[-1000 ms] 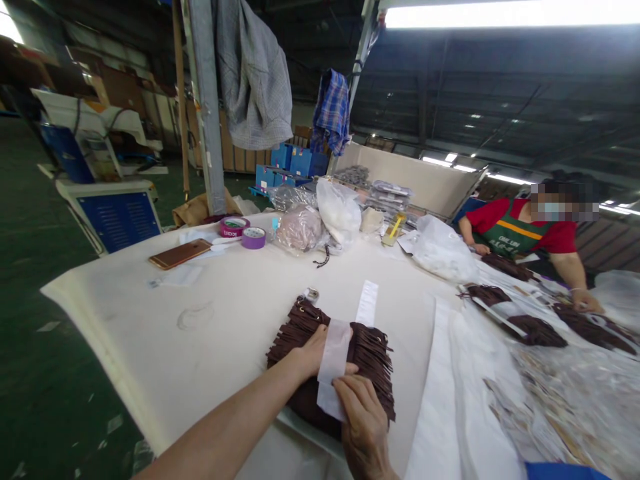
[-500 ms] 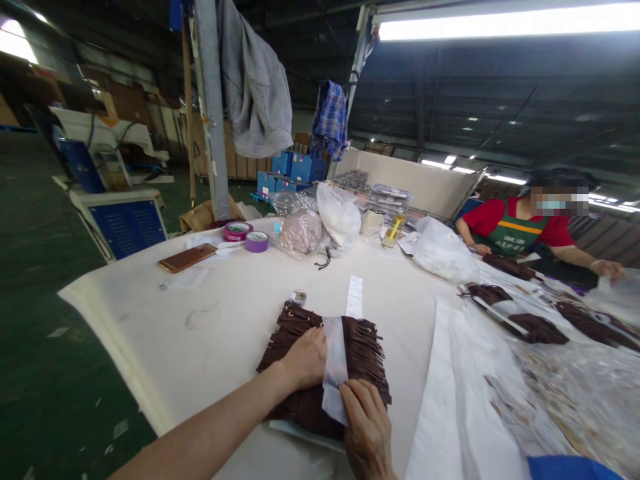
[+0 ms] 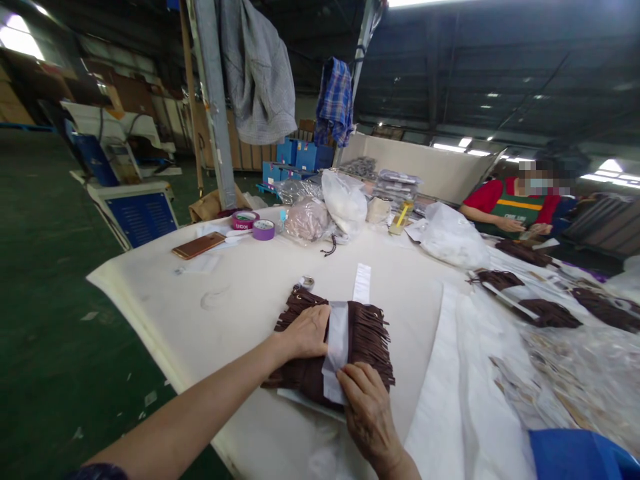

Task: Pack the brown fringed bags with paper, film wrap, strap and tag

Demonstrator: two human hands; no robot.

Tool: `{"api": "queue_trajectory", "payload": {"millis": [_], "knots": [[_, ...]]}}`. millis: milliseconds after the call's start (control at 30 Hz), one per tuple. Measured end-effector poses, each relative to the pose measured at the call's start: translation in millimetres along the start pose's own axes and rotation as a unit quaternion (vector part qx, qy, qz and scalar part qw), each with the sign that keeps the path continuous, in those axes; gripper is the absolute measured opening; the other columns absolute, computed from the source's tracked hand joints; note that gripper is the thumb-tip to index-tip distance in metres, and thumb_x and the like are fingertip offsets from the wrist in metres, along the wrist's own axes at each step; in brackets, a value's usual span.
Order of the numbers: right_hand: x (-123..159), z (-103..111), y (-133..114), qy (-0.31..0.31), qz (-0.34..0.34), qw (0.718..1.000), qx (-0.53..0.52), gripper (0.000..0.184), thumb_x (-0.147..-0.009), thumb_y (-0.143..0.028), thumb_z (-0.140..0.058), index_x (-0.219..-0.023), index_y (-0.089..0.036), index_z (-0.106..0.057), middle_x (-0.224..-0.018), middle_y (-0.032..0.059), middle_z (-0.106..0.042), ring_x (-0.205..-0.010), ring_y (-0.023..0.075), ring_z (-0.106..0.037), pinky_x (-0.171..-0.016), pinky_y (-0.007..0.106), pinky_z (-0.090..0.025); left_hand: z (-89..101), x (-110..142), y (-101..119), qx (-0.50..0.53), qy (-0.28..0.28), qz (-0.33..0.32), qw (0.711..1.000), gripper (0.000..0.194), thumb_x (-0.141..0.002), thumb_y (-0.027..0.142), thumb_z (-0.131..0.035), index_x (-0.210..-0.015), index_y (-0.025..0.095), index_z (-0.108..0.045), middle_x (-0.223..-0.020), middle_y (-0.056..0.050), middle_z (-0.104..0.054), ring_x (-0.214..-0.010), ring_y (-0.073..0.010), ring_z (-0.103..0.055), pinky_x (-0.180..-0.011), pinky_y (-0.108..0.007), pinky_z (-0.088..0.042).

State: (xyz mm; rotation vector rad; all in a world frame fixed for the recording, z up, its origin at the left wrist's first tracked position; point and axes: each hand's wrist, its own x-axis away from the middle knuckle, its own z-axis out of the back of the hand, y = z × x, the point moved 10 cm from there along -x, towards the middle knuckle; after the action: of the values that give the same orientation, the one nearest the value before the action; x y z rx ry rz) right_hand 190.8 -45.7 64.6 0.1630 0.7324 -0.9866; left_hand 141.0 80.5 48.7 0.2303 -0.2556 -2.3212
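A dark brown fringed bag (image 3: 367,337) lies flat on the white table (image 3: 240,293), with a white paper strip (image 3: 337,343) running lengthwise over its middle and out past its far edge. My left hand (image 3: 305,331) rests flat on the bag's left half, fingers stretched out against the strip. My right hand (image 3: 367,410) is at the bag's near edge, its fingers curled and pressing the strip's near end onto the bag. A small metal clasp (image 3: 306,282) sits just beyond the bag.
Farther back lie a phone (image 3: 199,245), two tape rolls (image 3: 254,225) and several plastic bags (image 3: 345,200). White sheets (image 3: 460,373) and more brown fringed bags (image 3: 547,312) cover the right side. A person in a red shirt and green apron (image 3: 510,210) works there.
The view has shifted, so the bag sits slightly higher and to the right. My hands stay on the bag and strip. The person at the right has drawn both hands in close to the body.
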Motion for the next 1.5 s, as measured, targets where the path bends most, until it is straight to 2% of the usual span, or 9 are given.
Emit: {"api": "queue_trajectory", "payload": {"millis": [100,167,233,367,500,700,867,1067,1500], "knots": [[1.4,-3.1,0.6,-0.018,0.000,0.999,-0.029,0.030,-0.082,-0.010,-0.038,-0.104,-0.015,-0.058,-0.094,0.0100,-0.062,-0.091,0.0210,-0.050,-0.076,0.037,-0.047,15.9,18.8,20.2,0.024,0.021,-0.059,0.998,0.055,-0.069,0.018,-0.056,-0.121,0.010,-0.040,-0.136,-0.019,-0.033,-0.127,-0.0310,-0.030,-0.102,-0.045,-0.028],[0.8,-1.5,0.1,-0.018,0.000,0.999,-0.046,0.028,-0.083,-0.012,-0.038,-0.102,-0.015,-0.059,-0.094,0.0103,-0.061,-0.090,0.0209,-0.050,-0.076,0.037,-0.047,24.6,38.5,46.5,0.074,0.042,-0.145,0.986,0.042,-0.076,0.012,-0.047,-0.118,0.013,-0.045,-0.132,-0.014,-0.042,-0.124,-0.0239,-0.036,-0.105,-0.039,-0.027],[0.2,1.7,-1.4,-0.017,-0.002,0.998,-0.058,0.025,-0.084,-0.016,-0.039,-0.100,-0.015,-0.059,-0.094,0.0105,-0.061,-0.091,0.0212,-0.049,-0.077,0.038,-0.047,23.4,58.5,66.5,0.120,0.041,-0.214,0.969,0.032,-0.084,0.021,-0.045,-0.115,0.013,-0.048,-0.120,-0.011,-0.054,-0.114,-0.0197,-0.047,-0.103,-0.035,-0.031],[1.7,3.6,-10.7,-0.042,-0.001,0.998,-0.050,0.027,-0.085,-0.016,-0.041,-0.106,-0.014,-0.057,-0.102,0.0108,-0.060,-0.099,0.0215,-0.048,-0.085,0.039,-0.045,5.1,82.2,71.8,0.109,0.059,-0.272,0.954,0.056,-0.084,0.046,-0.049,-0.124,0.007,-0.039,-0.118,-0.017,-0.055,-0.114,-0.0254,-0.048,-0.104,-0.046,-0.028],[7.0,5.3,-18.8,-0.052,0.008,0.998,-0.028,0.024,-0.086,-0.016,-0.044,-0.105,-0.013,-0.058,-0.103,0.0110,-0.060,-0.102,0.0210,-0.049,-0.087,0.038,-0.045,-9.8,94.7,70.4,0.034,0.108,-0.333,0.936,0.055,-0.087,0.043,-0.044,-0.125,0.004,-0.037,-0.117,-0.019,-0.056,-0.116,-0.0277,-0.047,-0.104,-0.051,-0.026],[35.6,18.6,-24.4,-0.029,0.048,0.997,0.045,0.039,-0.080,-0.010,-0.044,-0.118,-0.014,-0.052,-0.110,0.0113,-0.059,-0.109,0.0229,-0.048,-0.089,0.041,-0.042,-20.2,102.0,71.8,-0.038,0.124,-0.365,0.922,0.048,-0.088,0.037,-0.044,-0.124,0.005,-0.041,-0.122,-0.017,-0.053,-0.119,-0.0248,-0.044,-0.102,-0.041,-0.034],[63.0,15.2,-25.6,-0.020,-0.043,0.998,0.032,0.031,-0.077,-0.010,-0.044,-0.103,-0.019,-0.059,-0.090,0.0075,-0.061,-0.085,0.0190,-0.055,-0.073,0.034,-0.043,-23.1,103.3,70.7,-0.041,0.102,-0.383,0.917,0.044,-0.087,0.029,-0.045,-0.123,0.005,-0.043,-0.125,-0.015,-0.051,-0.120,-0.0248,-0.043,-0.103,-0.039,-0.033],[72.8,-13.9,-13.0,-0.038,-0.190,0.981,0.001,0.037,-0.074,-0.012,-0.046,-0.109,-0.022,-0.053,-0.099,0.0074,-0.058,-0.089,0.0204,-0.054,-0.072,0.034,-0.044,-21.6,89.9,65.3,-0.042,0.080,-0.374,0.923,0.038,-0.087,0.022,-0.043,-0.122,0.007,-0.044,-0.126,-0.015,-0.050,-0.120,-0.0244,-0.044,-0.102,-0.039,-0.034],[84.8,-15.9,24.0,-0.089,-0.255,0.955,0.120,0.033,-0.072,-0.021,-0.050,-0.104,-0.025,-0.057,-0.101,0.0044,-0.061,-0.088,0.0205,-0.058,-0.069,0.032,-0.043,-25.0,61.9,47.5,-0.010,0.057,-0.347,0.936,0.045,-0.082,0.024,-0.055,-0.123,0.007,-0.045,-0.128,-0.015,-0.049,-0.121,-0.0244,-0.042,-0.102,-0.038,-0.033]]}}
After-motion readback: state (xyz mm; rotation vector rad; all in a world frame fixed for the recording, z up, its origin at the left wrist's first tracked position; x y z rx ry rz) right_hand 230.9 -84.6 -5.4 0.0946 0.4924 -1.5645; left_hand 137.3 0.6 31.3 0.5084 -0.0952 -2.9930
